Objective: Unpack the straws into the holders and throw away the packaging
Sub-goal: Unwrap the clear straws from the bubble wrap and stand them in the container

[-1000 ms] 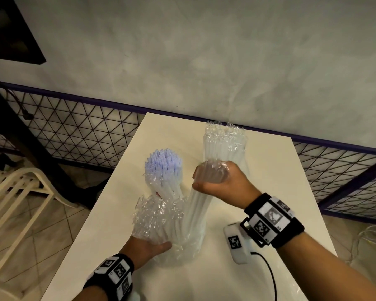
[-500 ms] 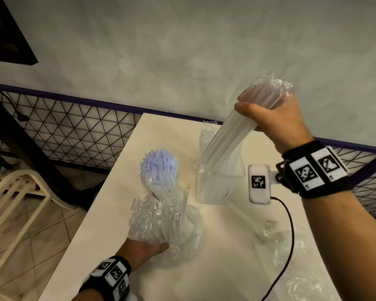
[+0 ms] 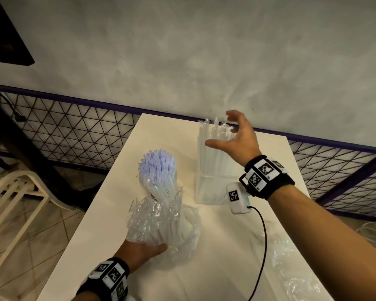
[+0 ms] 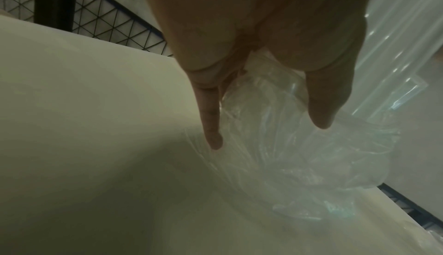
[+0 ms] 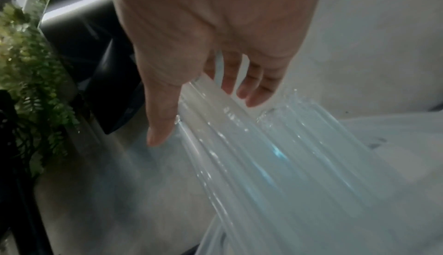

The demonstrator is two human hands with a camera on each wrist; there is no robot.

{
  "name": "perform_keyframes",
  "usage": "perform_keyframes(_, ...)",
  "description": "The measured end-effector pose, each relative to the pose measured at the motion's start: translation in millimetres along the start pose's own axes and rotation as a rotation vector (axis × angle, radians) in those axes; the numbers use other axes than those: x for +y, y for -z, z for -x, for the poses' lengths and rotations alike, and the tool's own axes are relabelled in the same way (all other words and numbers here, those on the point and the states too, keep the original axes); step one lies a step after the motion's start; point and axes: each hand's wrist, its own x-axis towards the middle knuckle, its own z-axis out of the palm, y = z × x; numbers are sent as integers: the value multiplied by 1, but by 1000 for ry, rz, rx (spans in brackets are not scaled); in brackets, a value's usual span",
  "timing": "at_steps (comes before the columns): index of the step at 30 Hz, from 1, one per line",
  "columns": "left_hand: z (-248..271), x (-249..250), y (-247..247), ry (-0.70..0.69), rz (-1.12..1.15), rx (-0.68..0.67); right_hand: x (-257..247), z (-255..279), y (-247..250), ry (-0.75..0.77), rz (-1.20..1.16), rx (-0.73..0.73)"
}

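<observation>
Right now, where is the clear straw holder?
Head view: the clear holder stands on the table toward its far edge, under the open right hand, right of the bagged straws.

Head downward; wrists close on straws (image 5: 263, 154)

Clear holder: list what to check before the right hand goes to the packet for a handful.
1. Right hand free: ok, open, fingers spread, holding nothing.
2. Straws seated in the clear holder: ok, standing in it.
3. Left hand steadying the opened packet: ok, it holds the base.
4. Packet's straws reachable: ok, tops stick out above the plastic.
5. Room left in the clear holder: cannot tell.
6. Loose clear wrapper thrown away: not ok, it lies on the table.
</observation>
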Motion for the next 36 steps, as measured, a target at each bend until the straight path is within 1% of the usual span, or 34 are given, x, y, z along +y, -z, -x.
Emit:
perform_keyframes(1,0,-1,0,5,29,1,1,-2,1,59,9,39)
perform_keyframes(3,0,-2,-1,13,72,11,2,-5,1,243,137,46)
perform_keyframes(5,0,0,-1,23,45,-2,4,-6,-4,437,368,-29)
perform_keyframes(6,2,2,-1,19,19,-5,7,-6,-8,498,473,-85)
perform_keyframes(7,2,3,0,17,-3,-11,10,-5,-13,519,553,-146)
perform_keyframes(9,6,7,1,-17,2,1,22,0,-22,472,654,-256)
perform_keyframes(12,11,14,0,-43,15,34,37,9,-34,385,719,-324)
perform_keyframes(14,15,19,-1,-56,-29,23,37,11,-38,389,753,-302)
perform_keyframes(17,20,22,1,-48,-78,24,27,3,-36,451,708,-234)
perform_keyframes(20,17,17,1,-38,-58,13,27,-9,-28,516,725,-265)
perform_keyframes(21,16,17,1,-39,-47,17,29,-12,-25,501,740,-255)
perform_keyframes(23,13,14,0,-41,-62,20,36,-13,-19,417,794,-245)
perform_keyframes(25,14,14,1,-29,-86,15,46,-9,-14,297,845,-296)
perform_keyframes(27,12,12,0,-37,-41,5,55,-3,-11,209,870,-365)
perform_keyframes(29,9,9,0,-69,23,19,56,-2,-12,177,883,-401)
perform_keyframes(30,7,8,-1,-59,29,13,55,-2,-13,164,894,-422)
perform_keyframes(33,10,10,-1,-35,-8,25,49,-5,-14,121,936,-491)
perform_keyframes(34,11,10,-1,-39,1,23,46,-6,-15,112,938,-495)
perform_keyframes(35,7,7,-1,-39,-14,17,40,-6,-15,117,922,-468)
perform_keyframes(36,8,8,-2,-34,-19,9,31,-4,-15,151,882,-399)
